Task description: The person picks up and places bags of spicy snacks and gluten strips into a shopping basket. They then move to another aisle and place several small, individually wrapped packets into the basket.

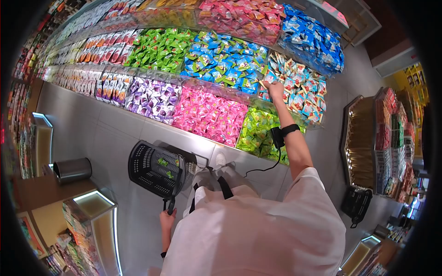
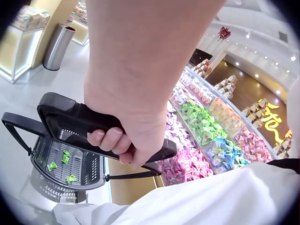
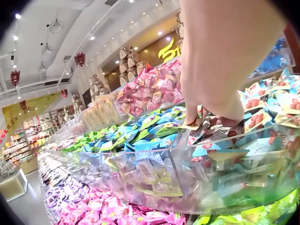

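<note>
My left hand grips the black handle of a shopping basket. Several small green packets lie on the basket's floor. Over at the candy display, my right hand reaches into a clear bin of cream and light-blue packets with red fruit pictures. Its fingers and thumb pinch a small packet near the bin's divider; the hand hides part of it. Blue-and-green packets fill the neighbouring bin.
Tiered bins of pink, purple-and-white and green packets run to the left. A metal trash bin stands on the grey floor at left. Another black basket and a stocked display are at right. A cable hangs from the right wrist.
</note>
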The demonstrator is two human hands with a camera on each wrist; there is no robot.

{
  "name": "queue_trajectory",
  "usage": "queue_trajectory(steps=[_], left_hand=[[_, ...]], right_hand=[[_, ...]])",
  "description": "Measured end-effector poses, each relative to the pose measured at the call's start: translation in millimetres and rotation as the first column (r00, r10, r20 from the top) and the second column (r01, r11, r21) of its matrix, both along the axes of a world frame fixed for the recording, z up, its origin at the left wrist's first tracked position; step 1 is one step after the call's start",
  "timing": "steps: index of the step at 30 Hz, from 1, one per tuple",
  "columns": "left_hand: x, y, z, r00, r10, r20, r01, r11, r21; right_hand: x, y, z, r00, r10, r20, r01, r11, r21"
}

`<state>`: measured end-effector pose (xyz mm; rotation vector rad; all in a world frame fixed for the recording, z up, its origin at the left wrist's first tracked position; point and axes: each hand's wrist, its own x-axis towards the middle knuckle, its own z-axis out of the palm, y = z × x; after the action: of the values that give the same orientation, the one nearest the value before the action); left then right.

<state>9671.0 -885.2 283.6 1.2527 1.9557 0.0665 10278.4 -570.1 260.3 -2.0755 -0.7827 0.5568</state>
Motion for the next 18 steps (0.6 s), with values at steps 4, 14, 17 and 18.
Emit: queue_trajectory(steps=[4, 14, 17, 18], left_hand=[[18.2, -13.3, 0.8, 0.997, -0.034, -0.071, 0.035, 0.999, 0.009], [48.9, -34.3, 13.9, 0.995, -0.067, -0.074, 0.074, 0.994, 0.086], [54.9, -63.2, 17.2, 0.994, -0.063, -0.085, 0.072, 0.992, 0.107], [57.1, -71.7, 26.0, 0.995, -0.06, -0.077, 0.066, 0.995, 0.079]], right_hand=[[6.5, 9.3, -7.0, 0.999, 0.023, -0.048, -0.024, 1.0, -0.019], [-1.3, -16.6, 36.3, 0.92, -0.139, 0.366, 0.152, 0.988, -0.008], [-31.7, -46.2, 49.0, 0.939, -0.033, 0.341, -0.019, 0.989, 0.149], [-43.0, -53.1, 50.3, 0.923, 0.051, 0.38, -0.118, 0.981, 0.156]])
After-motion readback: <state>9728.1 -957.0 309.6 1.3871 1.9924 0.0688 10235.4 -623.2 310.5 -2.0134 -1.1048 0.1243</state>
